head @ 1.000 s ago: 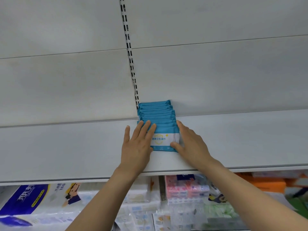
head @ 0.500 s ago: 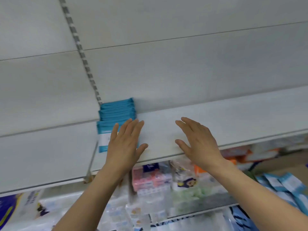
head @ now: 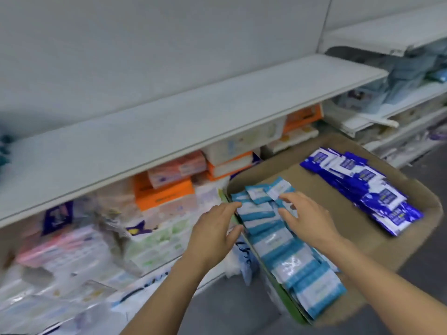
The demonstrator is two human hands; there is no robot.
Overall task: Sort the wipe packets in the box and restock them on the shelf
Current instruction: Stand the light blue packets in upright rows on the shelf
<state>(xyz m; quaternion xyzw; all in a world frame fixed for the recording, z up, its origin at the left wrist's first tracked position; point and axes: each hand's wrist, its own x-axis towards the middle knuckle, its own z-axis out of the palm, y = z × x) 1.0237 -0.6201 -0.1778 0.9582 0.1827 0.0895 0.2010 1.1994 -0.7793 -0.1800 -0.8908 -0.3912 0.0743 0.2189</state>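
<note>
A cardboard box [head: 396,240] sits low at the right. Along its left side lies a row of light-blue-and-white wipe packets [head: 290,259]. A pile of dark-blue wipe packets [head: 370,189] fills its far right side. My left hand [head: 215,230] hovers at the box's left rim, fingers loosely spread, holding nothing. My right hand [head: 307,218] is over the light-blue packets with fingers spread and slightly bent, touching or just above them. The white shelf [head: 169,131] above is bare here; the stocked packets are a blurred teal patch [head: 4,151] at the far left edge.
Below the shelf stand orange tissue boxes [head: 164,192] and soft packs in plastic wrap [head: 79,243]. More shelving with grey-blue goods [head: 408,66] runs at the far right. Grey floor [head: 232,310] shows between the shelving and the box.
Both hands left the stacked packets on the shelf and dropped to the box. The view swung right and down, so the box fills the right side.
</note>
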